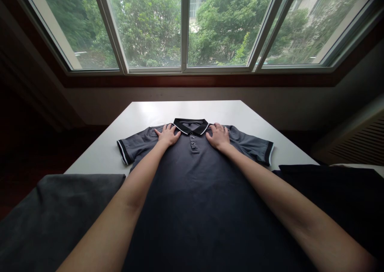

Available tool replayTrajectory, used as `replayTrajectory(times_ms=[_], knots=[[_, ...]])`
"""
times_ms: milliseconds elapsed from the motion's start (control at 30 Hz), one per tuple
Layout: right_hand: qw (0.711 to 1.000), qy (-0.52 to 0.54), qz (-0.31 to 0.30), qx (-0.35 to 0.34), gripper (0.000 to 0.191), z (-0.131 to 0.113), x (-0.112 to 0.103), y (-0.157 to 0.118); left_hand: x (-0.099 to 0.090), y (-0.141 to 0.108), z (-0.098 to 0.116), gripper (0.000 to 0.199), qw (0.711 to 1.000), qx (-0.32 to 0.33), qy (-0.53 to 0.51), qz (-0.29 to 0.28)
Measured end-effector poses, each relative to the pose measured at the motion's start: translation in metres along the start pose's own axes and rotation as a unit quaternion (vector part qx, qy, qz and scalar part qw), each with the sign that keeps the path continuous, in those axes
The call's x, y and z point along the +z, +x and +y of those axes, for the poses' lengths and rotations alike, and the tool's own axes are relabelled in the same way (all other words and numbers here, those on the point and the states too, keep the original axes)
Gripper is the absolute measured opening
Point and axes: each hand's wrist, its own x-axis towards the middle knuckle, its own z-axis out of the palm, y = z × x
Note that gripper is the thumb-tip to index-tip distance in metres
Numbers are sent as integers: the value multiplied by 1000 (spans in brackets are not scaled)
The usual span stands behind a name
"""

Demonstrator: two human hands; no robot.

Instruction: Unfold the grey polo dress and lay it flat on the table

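Dark polo shirt [192, 192] lay flat on white table [186, 112], collar [190, 126] toward window. L hand [168, 135], R hand [218, 137] both open, palms down on shirt shoulders either side of collar, fingers spread, no grip.

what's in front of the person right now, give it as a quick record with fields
item: dark polo shirt, lying flat, front up, sleeves spread
collar: black collar with white trim
left hand: flat on the shirt, left of the collar
right hand: flat on the shirt, right of the collar
surface: white table
beyond: window, trees outside
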Motion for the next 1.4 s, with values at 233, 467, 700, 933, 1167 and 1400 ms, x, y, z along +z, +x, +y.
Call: replayTrajectory(times_ms=[233,467,700,933,1167,1400], knots=[[998,6,-44,39,62,3,0,2,2,-7,1,52,992,-55,10,113],[998,-21,-18,55,59,4,-2,7,5,-5,1,54,992,-67,25,107],[997,-25,-57,52,63,8,-4,14,4,3,-2,61,997,-60,27,49],[994,-16,-98,53,69,18,-1,21,0,11,-12,65,999,-45,28,0],[993,-12,-103,49,70,21,1,22,1,14,-14,66,999,-47,24,-9],[994,-13,-101,46,69,22,2,23,3,14,-15,66,999,-43,25,-3]])
